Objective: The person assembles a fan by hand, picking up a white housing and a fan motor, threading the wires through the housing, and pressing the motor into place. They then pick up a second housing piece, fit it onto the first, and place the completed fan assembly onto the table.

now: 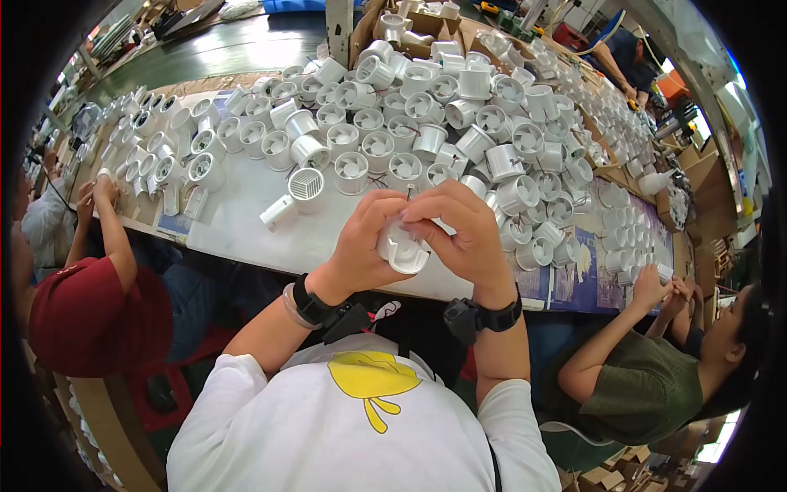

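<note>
Over the table's near edge, my left hand (361, 246) is wrapped round a white plastic fan housing (403, 252) with a curved lower rim. My right hand (461, 234) is closed at its top and right side, thumb and fingertips pressed against it. A small thin stem sticks up between the fingertips; what they pinch is too small to make out. Just beyond my left hand lies a white piece with a slatted round grille (307, 184) and a short handle (278, 212). Beyond both hands, several white cylinders with fan blades inside (378, 146) are heaped up.
The white tabletop (246, 238) runs left and right. Cardboard boxes (434, 26) of white parts stand behind the heap. At the left a person in a red shirt (98, 320) handles parts; at the right a person in a green shirt (648, 377) does likewise, beside rows of white cups (620, 238).
</note>
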The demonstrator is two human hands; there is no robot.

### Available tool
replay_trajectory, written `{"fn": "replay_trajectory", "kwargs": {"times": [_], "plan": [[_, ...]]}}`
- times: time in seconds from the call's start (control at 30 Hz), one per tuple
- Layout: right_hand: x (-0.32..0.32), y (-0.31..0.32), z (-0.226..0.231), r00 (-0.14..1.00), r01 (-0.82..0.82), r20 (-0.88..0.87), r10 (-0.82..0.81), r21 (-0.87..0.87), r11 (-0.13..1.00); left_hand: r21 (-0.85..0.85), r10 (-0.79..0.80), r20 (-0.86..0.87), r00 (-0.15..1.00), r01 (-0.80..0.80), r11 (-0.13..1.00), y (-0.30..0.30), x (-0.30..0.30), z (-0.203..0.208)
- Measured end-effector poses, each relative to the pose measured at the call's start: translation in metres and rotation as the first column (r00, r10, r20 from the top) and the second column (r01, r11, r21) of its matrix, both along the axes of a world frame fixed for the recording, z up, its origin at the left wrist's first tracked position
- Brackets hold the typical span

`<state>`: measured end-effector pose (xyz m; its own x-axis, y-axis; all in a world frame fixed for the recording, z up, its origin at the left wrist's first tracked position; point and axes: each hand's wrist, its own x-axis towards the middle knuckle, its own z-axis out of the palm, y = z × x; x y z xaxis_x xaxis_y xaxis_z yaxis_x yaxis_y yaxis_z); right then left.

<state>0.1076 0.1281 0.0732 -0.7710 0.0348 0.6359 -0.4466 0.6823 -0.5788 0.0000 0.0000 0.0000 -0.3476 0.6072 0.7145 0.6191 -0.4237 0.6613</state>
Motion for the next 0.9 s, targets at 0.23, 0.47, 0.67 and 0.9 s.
{"fn": "replay_trajectory", "kwargs": {"times": [0.23, 0.47, 0.67, 0.9], "plan": [[-0.001, -0.004, -0.012, 0.982, 0.184, -0.043, -0.183, 0.019, 0.983, -0.061, 0.07, -0.023, 0.997, -0.071, 0.996, 0.001, 0.002, -0.003], [0.008, 0.0, -0.008, 0.985, 0.175, 0.012, -0.175, -0.051, 0.983, -0.023, 0.03, -0.013, 0.999, -0.03, 0.999, 0.002, 0.003, -0.006], [0.009, 0.012, -0.02, 0.992, 0.129, -0.008, -0.129, 0.033, 0.991, -0.072, 0.038, -0.028, 0.999, -0.04, 0.997, 0.001, 0.002, -0.001], [-0.007, 0.003, -0.027, 0.947, 0.31, -0.023, -0.321, -0.199, 0.93, -0.029, 0.074, 0.031, 0.997, -0.073, 0.997, 0.015, -0.003, 0.005]]}}
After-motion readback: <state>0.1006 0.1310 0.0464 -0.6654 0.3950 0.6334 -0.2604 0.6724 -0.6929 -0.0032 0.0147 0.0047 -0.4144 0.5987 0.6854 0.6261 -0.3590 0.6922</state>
